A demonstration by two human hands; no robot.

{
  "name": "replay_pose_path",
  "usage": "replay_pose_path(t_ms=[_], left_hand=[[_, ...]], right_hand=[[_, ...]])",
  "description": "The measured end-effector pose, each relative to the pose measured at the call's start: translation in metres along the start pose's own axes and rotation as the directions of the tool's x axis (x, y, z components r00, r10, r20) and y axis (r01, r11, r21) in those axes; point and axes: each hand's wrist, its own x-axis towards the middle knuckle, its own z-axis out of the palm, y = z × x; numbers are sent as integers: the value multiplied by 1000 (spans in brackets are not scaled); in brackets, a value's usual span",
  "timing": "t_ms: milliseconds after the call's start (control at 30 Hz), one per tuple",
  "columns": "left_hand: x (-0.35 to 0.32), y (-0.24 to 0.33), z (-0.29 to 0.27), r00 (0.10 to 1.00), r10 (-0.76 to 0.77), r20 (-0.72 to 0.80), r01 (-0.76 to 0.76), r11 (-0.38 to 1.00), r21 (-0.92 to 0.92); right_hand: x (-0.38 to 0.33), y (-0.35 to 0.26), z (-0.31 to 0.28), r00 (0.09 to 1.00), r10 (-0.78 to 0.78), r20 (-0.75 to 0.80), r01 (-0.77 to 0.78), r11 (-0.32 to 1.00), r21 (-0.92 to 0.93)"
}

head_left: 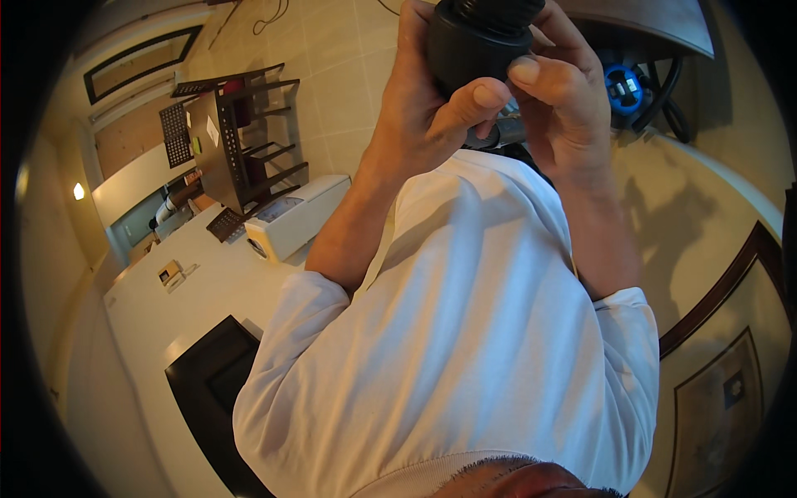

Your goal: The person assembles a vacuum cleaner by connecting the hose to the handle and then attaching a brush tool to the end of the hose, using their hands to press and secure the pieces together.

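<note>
At the top of the head view both my hands are raised in front of my chest around a black plastic hose fitting [477, 46]. Its body is smooth and round, and a ribbed, hose-like part rises from its upper end. My left hand [427, 100] wraps its left side, the thumb lying along the lower edge. From the right, my right hand [569, 91] grips it, with the thumb tip pressed near its lower rim. Palms and fingers hide part of the fitting. Just below my hands, a dark grey tube-like part [506, 131] shows partly.
A blue and black round device [624, 90] with a black hose [664, 95] is beyond my right hand. A dark table with chairs [222, 145] stands at the left, near a white chest-like appliance [300, 217]. A framed picture [718, 415] is at lower right.
</note>
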Motion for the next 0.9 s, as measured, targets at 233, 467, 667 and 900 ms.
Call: replay_pose_path(t_ms=[233, 467, 667, 900], left_hand=[[2, -11, -21, 971, 215, 106, -239, 858, 455], [5, 2, -23, 888, 412, 205, -234, 22, 972], [-1, -9, -3, 810, 581, -77, -315, 543, 778], [-5, -11, 1, 864, 486, -132, -270, 669, 692]], right_hand=[[-4, 21, -8, 973, 142, -182, -118, 983, 140], [4, 16, -2, 994, 47, -99, -28, 983, 180], [-3, 11, -4, 989, -73, -129, 49, 983, -179], [-3, 9, -17, 997, 72, 18, -71, 997, -33]])
